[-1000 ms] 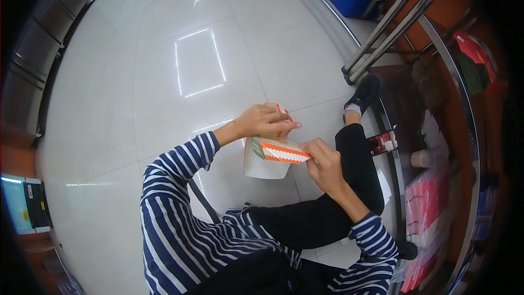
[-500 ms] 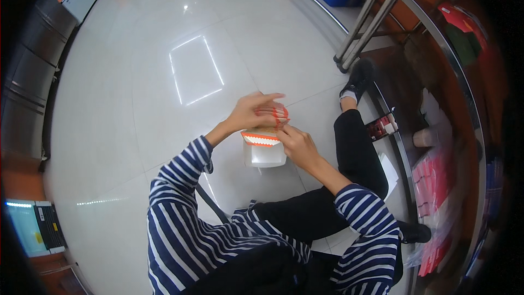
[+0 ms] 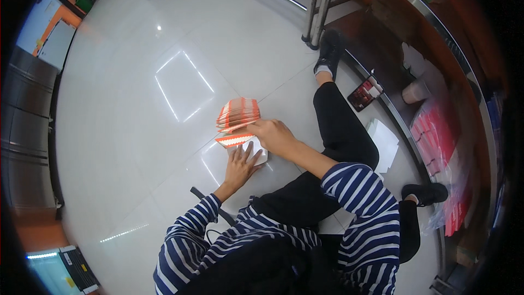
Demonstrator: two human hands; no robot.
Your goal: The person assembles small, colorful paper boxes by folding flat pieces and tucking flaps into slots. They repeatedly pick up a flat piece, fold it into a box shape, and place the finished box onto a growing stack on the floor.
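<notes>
1. Location: the fanned stack of orange-edged cartons (image 3: 238, 112) lies on the tiled floor (image 3: 131, 98), at 12 o'clock from my left hand (image 3: 239, 169).
2. Orientation: the stack fans from 12 toward 6 o'clock; each carton's long edge runs roughly 9 to 3 o'clock.
3. Scalloped carton (image 3: 234, 140): just on my side of the stack, long axis from 9 toward 3 o'clock, right end slightly raised toward 2; its white toothed edge shows toward me.
4. Left hand: fingers spread wide over the white container (image 3: 262, 155), pointing toward 12 to 1 o'clock.
5. Right hand (image 3: 271, 135): fingers drawn narrow at the stack's 5 o'clock corner; I cannot tell whether they pinch a carton.
6. Surroundings: phone (image 3: 364, 94) at 2 o'clock from my right hand, white sheets (image 3: 383, 145) at 3.
</notes>
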